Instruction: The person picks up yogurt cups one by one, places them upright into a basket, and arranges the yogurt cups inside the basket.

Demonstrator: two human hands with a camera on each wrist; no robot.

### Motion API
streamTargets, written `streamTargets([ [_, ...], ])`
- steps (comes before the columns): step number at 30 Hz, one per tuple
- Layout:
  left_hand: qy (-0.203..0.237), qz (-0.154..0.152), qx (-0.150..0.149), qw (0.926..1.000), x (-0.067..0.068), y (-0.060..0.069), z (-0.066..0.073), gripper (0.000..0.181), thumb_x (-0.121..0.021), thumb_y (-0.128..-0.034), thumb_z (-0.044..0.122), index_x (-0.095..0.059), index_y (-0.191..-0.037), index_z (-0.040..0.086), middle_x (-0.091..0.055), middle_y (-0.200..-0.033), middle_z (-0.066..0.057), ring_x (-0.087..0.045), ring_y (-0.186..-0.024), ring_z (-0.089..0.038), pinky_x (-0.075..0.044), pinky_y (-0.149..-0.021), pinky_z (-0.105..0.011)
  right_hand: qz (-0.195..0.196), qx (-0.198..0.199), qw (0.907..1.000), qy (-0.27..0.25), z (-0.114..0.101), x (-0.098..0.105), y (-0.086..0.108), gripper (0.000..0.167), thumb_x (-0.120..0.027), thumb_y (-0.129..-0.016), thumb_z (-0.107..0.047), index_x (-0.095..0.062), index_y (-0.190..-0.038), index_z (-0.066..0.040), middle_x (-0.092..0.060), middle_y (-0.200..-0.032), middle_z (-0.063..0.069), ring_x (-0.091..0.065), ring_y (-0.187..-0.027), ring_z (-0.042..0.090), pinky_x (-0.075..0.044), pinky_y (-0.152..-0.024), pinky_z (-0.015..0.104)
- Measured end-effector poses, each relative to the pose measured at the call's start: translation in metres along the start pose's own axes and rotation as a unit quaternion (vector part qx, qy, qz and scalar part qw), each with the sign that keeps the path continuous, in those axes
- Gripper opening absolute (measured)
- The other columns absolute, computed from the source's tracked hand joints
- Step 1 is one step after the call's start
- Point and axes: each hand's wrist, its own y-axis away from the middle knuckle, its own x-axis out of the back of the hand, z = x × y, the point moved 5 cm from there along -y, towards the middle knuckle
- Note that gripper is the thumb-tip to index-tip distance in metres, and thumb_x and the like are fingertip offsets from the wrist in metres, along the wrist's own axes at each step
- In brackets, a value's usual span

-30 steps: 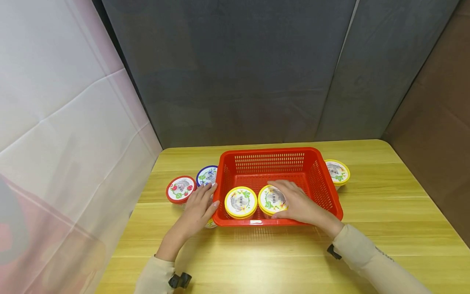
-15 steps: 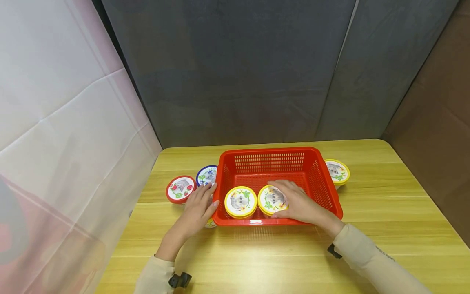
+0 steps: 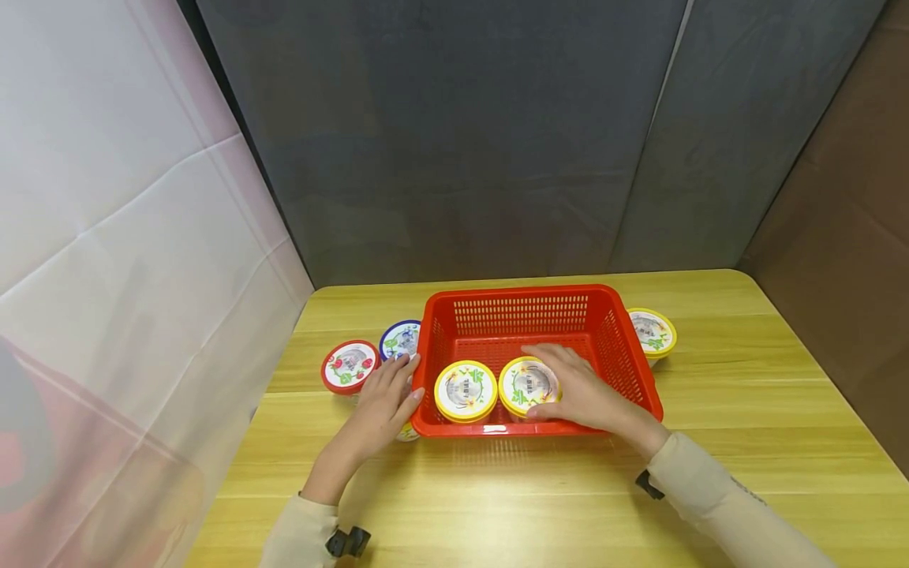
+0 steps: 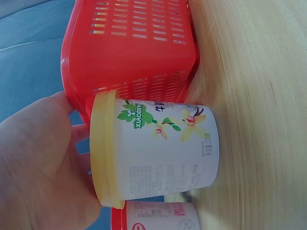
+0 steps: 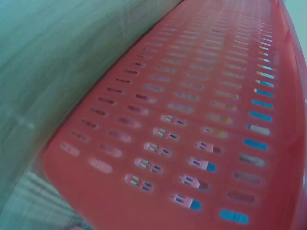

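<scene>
Yellow-lidded tub [image 3: 528, 386] in red basket [image 3: 521, 315] — right hand [image 3: 584, 397] round it, left hand [image 3: 383, 401] relaxed alongside.

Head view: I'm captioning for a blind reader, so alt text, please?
A right hand curves round the right of two yellow-lidded tubs in a red basket on a table; the left hand is at the basket's left rim. More tubs stand outside on both sides.

Beige sleeves [image 3: 710, 485], dark marking [image 3: 749, 491] on right one; black wrist cameras [image 3: 348, 543].
</scene>
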Motion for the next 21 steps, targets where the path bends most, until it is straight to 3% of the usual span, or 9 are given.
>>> streamTargets([
  [7, -0.001, -0.001, -0.001, 1.0000, 0.000, 0.000, 0.000, 0.061, -0.044, -0.1035, 0.042, -0.029, -0.157, 0.015, -0.029, -0.163, -0.016, -0.020, -0.151, -0.041, -0.013, -0.122, -0.065, 0.021, -0.010, 0.9997, 0.008, 0.005, 0.017, 0.003, 0.092, -0.083, -0.076, -0.044, -0.033, -0.153, -0.032, -0.038, -0.156, 0.004, -0.035, -0.143, 0.033, -0.033, -0.111, 0.069],
  [21, -0.007, 0.000, -0.005, 1.0000, 0.000, 0.000, -0.003, 0.062, -0.043, -0.1039, 0.043, -0.029, -0.157, 0.015, -0.029, -0.162, -0.016, -0.021, -0.151, -0.042, -0.014, -0.122, -0.065, 0.085, -0.011, 0.9962, 0.018, 0.018, 0.065, 0.010, 0.089, -0.080, -0.082, -0.040, -0.032, -0.154, -0.019, -0.035, -0.157, 0.012, -0.029, -0.144, 0.038, -0.033, -0.110, 0.068],
])
